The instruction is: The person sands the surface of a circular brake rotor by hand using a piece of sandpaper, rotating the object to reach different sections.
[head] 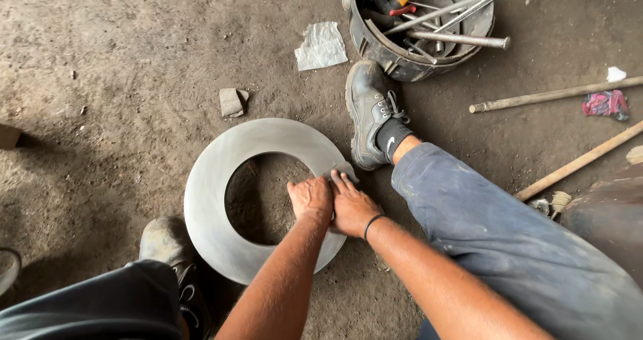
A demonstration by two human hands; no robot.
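A: Rubbing down the flat metal ring (207, 199), apparently, with a small grey sheet (345, 171) on the right side of the band. Lying flat on the dirt floor (100, 79), between the two shoes.

B: And the grip?

A: Released on both sides, not clenched. Left hand (311, 198) spread flat on the ring at the inner edge. Right hand (351, 209) just beside, touching, fingers stretched over the sheet and pressing down. Holding by pressure only, no closing around anything.

B: How far along, by judgement?

A: Hard to tell. Dull grey all around the band, no clear line between worked and unworked metal. Probably somewhere in the middle of the surface work.

B: Needed for the next move?

A: Keeping both palms low and the pressure even, then sliding along the band to a neighbouring patch, or turning the ring. Minding the inner edge, maybe sharp, close under the left fingers. Also keeping the right shoe (368, 112) clear of the rim, now touching or almost touching; impossible to say which.

B: Anything else near?

A: Bucket of tools (402, 59) beyond that shoe, well apart from the hands; not needed at present.
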